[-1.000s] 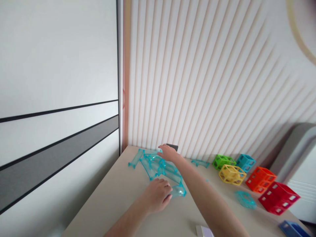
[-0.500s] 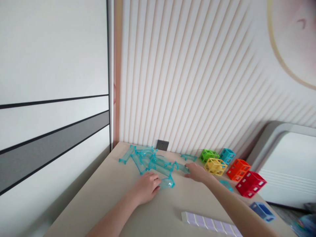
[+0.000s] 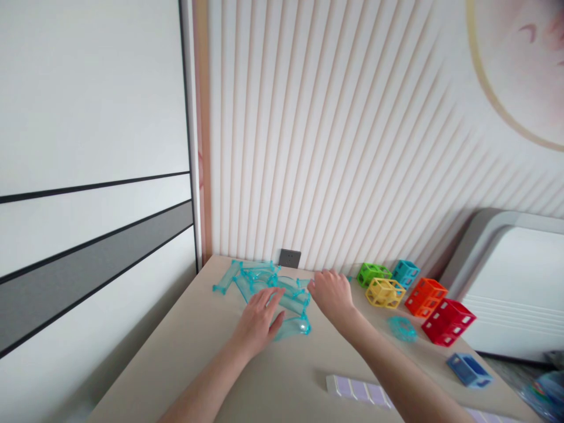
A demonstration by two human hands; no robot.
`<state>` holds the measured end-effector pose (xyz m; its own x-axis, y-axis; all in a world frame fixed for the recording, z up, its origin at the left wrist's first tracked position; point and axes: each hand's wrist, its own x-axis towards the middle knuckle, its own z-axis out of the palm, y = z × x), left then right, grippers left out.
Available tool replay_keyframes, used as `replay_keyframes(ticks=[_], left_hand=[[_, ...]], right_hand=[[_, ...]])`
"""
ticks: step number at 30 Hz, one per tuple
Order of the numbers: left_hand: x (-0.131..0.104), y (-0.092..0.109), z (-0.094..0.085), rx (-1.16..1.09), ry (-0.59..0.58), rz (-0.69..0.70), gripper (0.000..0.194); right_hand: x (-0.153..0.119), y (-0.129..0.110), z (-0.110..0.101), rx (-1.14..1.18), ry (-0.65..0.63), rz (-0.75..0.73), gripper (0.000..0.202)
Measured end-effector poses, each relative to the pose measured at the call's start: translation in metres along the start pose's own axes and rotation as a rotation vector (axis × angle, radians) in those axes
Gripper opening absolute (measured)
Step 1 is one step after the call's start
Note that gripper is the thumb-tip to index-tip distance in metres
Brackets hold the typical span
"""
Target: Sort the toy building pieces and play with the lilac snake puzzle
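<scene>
Several clear teal track pieces (image 3: pixel 259 276) lie in an overlapping pile near the table's back left. Over the pile's front edge is my left hand (image 3: pixel 258 323), its fingers apart, just left of a curved teal piece (image 3: pixel 293 327). My right hand (image 3: pixel 333 294) is at the pile's right side, fingers bent together at a teal piece (image 3: pixel 304 282); what lies under the fingers is hidden.
Green (image 3: pixel 372 274), yellow (image 3: pixel 384 292), teal (image 3: pixel 405 274), orange (image 3: pixel 425 296), red (image 3: pixel 448 321) and blue (image 3: pixel 469 370) block frames stand at the right. A teal ring piece (image 3: pixel 402 329) and a purple-and-white strip (image 3: pixel 359 390) lie nearer.
My right hand has moved left and back, over the teal piece it was touching. My left hand has shifted slightly up and its fingers have spread. The view has turned a little.
</scene>
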<state>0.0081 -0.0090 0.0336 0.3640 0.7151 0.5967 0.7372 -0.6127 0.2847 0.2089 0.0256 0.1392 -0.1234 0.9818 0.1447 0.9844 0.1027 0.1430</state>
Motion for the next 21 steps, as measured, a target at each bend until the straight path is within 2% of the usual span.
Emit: replay_keyframes(ticks=[5, 7, 9, 12, 15, 18, 21], left_hand=[[0.002, -0.004, -0.007, 0.077, 0.177, -0.047, 0.051], [0.002, -0.006, -0.008, 0.098, 0.194, -0.053, 0.050], [0.002, -0.008, -0.006, 0.110, 0.180, -0.061, 0.046], [0.001, -0.011, 0.000, 0.112, 0.129, -0.073, 0.041], [0.000, -0.012, 0.006, 0.104, 0.086, -0.069, 0.036], [-0.002, -0.011, 0.010, 0.105, 0.055, -0.079, 0.032], [-0.002, -0.011, 0.012, 0.114, 0.017, -0.106, 0.028]], right_hand=[[0.002, -0.043, 0.019, 0.132, 0.018, -0.189, 0.031], [0.003, -0.053, 0.030, 0.171, 0.010, -0.248, 0.031], [0.007, -0.052, 0.040, 0.191, 0.012, -0.261, 0.036], [0.018, -0.022, 0.052, 0.178, 0.028, -0.170, 0.041], [0.031, 0.030, 0.066, 0.121, 0.006, -0.001, 0.039], [0.034, 0.077, 0.084, 0.080, -0.058, 0.094, 0.043], [0.028, 0.099, 0.101, 0.064, -0.105, 0.122, 0.048]])
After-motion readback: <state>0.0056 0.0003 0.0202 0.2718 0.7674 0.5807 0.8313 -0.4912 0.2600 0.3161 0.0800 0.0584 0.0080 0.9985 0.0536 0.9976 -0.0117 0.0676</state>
